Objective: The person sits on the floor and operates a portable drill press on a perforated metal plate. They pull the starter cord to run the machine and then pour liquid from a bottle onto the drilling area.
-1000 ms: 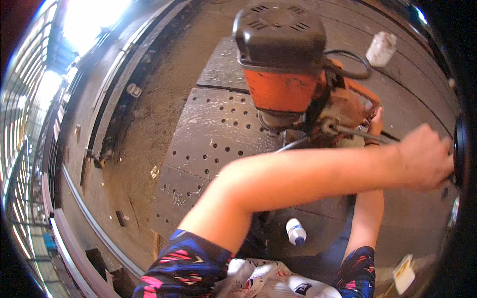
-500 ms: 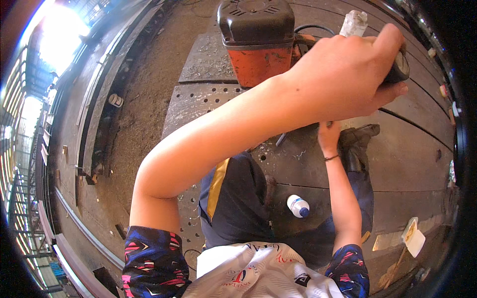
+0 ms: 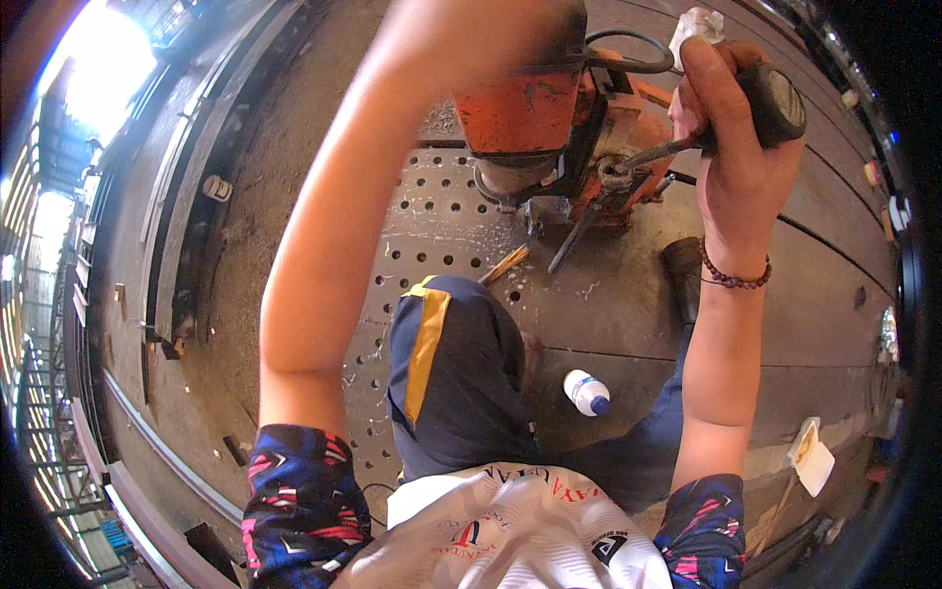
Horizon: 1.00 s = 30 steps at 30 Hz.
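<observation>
An orange-and-black drilling machine (image 3: 520, 113) stands on the perforated steel plate ahead of me. A metal feed lever (image 3: 659, 154) runs from its hub to a black grip at the right. My right hand (image 3: 741, 162) is closed round this lever by the black grip (image 3: 782, 103), with a beaded bracelet on the wrist. A second metal lever (image 3: 576, 236) slants down from the hub with nothing on it. My left hand (image 3: 481, 34) is smeared by motion over the black top of the motor, at the upper edge. Its fingers cannot be made out.
A brush (image 3: 507, 263) with straw-coloured bristles lies beside my left knee. A white bottle (image 3: 587, 393) with a blue cap lies between my legs. Metal shavings litter the holed plate (image 3: 422, 221). A black cable (image 3: 648, 67) loops behind the machine. An open white box (image 3: 812, 459) lies at the right.
My left hand has left the black grip and swung left and up over the motor. My right hand has risen from lower down and taken hold of the lever by the grip.
</observation>
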Tool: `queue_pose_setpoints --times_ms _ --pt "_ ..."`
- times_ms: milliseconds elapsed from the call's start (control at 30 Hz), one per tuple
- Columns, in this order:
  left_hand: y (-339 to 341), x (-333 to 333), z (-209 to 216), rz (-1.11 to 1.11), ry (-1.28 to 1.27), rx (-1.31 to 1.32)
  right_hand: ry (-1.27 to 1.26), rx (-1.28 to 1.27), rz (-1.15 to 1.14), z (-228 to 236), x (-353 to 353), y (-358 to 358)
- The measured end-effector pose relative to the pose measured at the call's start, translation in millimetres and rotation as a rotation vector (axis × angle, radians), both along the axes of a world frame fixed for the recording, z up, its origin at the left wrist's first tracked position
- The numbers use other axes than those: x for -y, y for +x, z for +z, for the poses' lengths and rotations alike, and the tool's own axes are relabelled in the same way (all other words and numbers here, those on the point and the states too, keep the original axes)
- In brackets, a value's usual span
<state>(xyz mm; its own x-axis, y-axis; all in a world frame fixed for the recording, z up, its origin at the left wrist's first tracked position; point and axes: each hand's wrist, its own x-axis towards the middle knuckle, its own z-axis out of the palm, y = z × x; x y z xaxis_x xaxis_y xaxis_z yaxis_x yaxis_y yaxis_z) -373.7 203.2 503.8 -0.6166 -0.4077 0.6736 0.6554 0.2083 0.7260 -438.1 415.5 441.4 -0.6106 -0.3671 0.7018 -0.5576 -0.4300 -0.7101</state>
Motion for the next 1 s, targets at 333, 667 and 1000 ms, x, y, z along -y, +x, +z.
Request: queue_pose_setpoints --times_ms 333,667,1000 --pt "-92 152 -121 -0.335 0.446 0.204 0.042 0.049 -0.007 14 5 19" --pt "-133 154 -175 -0.421 0.474 0.314 0.117 0.009 0.069 14 -1 14" --pt "-134 161 -190 -0.433 0.476 0.348 0.117 0.006 0.064 17 2 17"
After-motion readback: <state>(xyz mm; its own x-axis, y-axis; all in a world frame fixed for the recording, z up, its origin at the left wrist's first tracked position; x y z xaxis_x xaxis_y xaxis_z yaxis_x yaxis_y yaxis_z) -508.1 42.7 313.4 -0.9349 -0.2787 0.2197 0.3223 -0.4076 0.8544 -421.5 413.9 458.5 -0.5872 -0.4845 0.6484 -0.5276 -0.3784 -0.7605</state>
